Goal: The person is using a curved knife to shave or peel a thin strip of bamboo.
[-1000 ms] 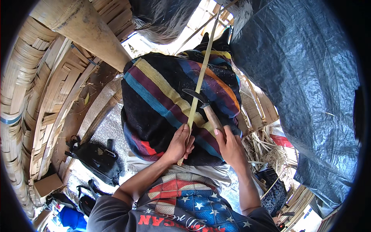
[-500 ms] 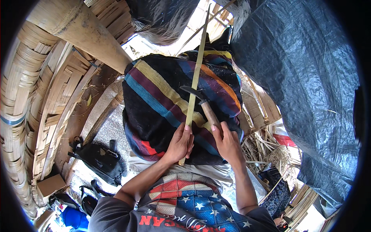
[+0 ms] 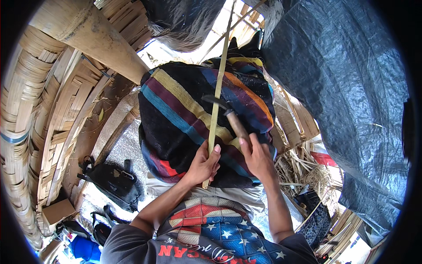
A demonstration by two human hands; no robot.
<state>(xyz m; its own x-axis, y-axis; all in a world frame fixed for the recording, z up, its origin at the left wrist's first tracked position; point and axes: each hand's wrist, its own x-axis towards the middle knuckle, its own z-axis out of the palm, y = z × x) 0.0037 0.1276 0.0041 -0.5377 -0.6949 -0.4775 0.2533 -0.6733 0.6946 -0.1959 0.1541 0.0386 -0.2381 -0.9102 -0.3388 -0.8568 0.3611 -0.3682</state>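
A long, thin bamboo strip (image 3: 219,83) runs from my lap up past the top of the picture. Its near end is gripped by my left hand (image 3: 204,164), thumb on top. My right hand (image 3: 258,159) is wrapped round the wooden handle of a knife (image 3: 237,124), forefinger stretched along it. The dark, curved blade crosses the strip about midway; part of it is behind the strip. Beneath both lies a black blanket (image 3: 171,127) with coloured stripes, spread over my legs.
A thick bamboo pole (image 3: 101,35) and a woven bamboo wall (image 3: 48,97) stand at the left. Blue-grey tarpaulin (image 3: 343,88) hangs at the right. A black bag (image 3: 113,182) lies left of my legs, and bamboo shavings (image 3: 314,174) are heaped at the right.
The strip's far end has swung slightly left. The knife blade and my right hand have shifted a little left with it; both hands keep their hold.
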